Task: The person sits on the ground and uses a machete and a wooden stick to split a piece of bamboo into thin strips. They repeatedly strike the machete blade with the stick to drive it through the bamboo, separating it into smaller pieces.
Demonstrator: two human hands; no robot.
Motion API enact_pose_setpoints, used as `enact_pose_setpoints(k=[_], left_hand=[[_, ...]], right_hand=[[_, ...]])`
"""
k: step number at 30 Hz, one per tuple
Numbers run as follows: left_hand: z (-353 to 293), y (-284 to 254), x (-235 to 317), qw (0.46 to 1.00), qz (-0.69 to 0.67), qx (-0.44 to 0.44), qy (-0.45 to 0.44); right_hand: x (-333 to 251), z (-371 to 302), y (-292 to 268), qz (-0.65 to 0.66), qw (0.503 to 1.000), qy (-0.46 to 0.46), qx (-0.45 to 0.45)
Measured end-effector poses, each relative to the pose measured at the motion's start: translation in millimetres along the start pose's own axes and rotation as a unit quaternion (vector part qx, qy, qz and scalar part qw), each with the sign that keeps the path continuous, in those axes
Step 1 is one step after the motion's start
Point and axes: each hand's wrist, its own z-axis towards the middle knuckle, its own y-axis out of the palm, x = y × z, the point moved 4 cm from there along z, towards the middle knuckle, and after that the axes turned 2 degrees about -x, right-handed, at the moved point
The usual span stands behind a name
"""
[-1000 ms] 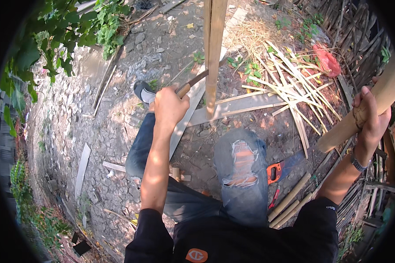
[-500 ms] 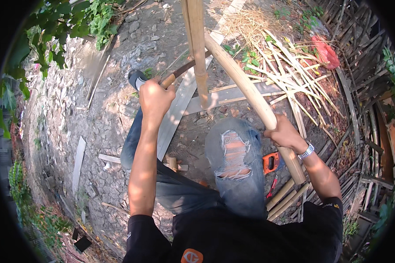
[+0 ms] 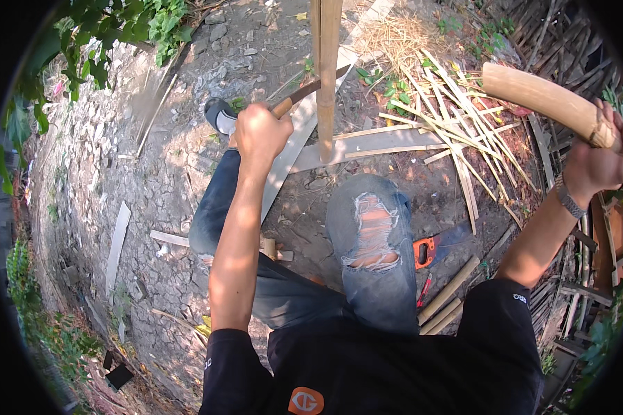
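Observation:
My left hand (image 3: 262,135) is closed round the wooden handle of a machete (image 3: 304,92). The blade meets an upright bamboo pole (image 3: 326,117), and its tip shows on the pole's far right side. A dark split runs down the pole's upper part; how deep the blade sits in it I cannot tell. The pole's lower end rests on a grey board (image 3: 387,145). Out at the right, my right hand (image 3: 599,162) grips one end of a thick, pale bamboo-like stick (image 3: 540,93), raised well away from the pole.
Thin split strips (image 3: 464,128) lie heaped beyond the board. Beside my knee are an orange-handled handsaw (image 3: 436,247), a red-handled tool (image 3: 424,290) and bamboo lengths (image 3: 451,285). A long plank (image 3: 277,180) crosses the ground. Stacked sticks (image 3: 581,41) line the right side.
My right hand has swung the stick up and right, away from the pole. My left hand, the machete and the pole have shifted slightly right in view.

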Motion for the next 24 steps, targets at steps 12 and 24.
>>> enact_pose_setpoints(k=[12,24], left_hand=[[4,4,12,0.999,0.025,-0.036,-0.021],[9,10,42,0.993,0.057,-0.099,-0.016]], right_hand=[[-15,2,-8,0.018,0.954,0.218,-0.204],[102,-290,-35,-0.283,0.634,0.638,-0.332]])
